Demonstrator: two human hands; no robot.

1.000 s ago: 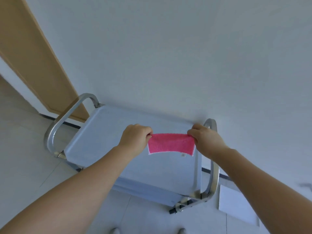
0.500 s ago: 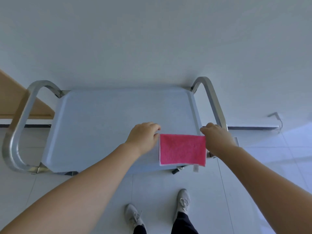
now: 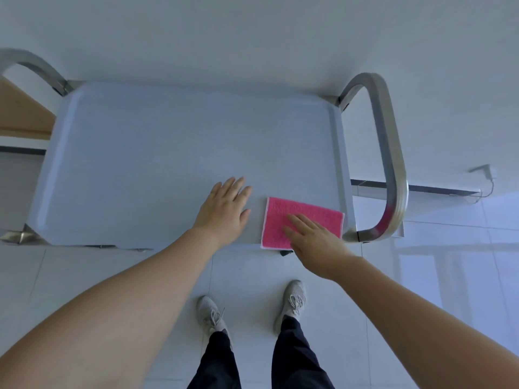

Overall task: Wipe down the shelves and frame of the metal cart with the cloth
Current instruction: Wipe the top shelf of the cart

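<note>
We look down over our own arms at a pale grey metal cart top shelf (image 3: 168, 153), where a pink rectangular cloth with a white edge (image 3: 297, 217) lies flat at the shelf's near right corner, its lower edge reaching the near rim. Our right hand (image 3: 311, 240) rests on the cloth's near right part with fingers straight and spread, pressing rather than gripping, nothing pinched in it. Our left hand (image 3: 224, 211) lies flat and relaxed on the bare shelf just left of the cloth, apart from it and holding nothing. The cloth's long axis runs left to right, roughly along the near edge, with the curved stainless steel handle frame (image 3: 390, 164) just beyond the shelf's right edge. The right hand is the one already on the cloth, so the first stroke looks likely to be its work, and nearly all the unwiped shelf spreads away to the left and towards the far edge. Grey sneakers (image 3: 292, 301) stand on the white tiled floor (image 3: 84, 276) below.
</note>
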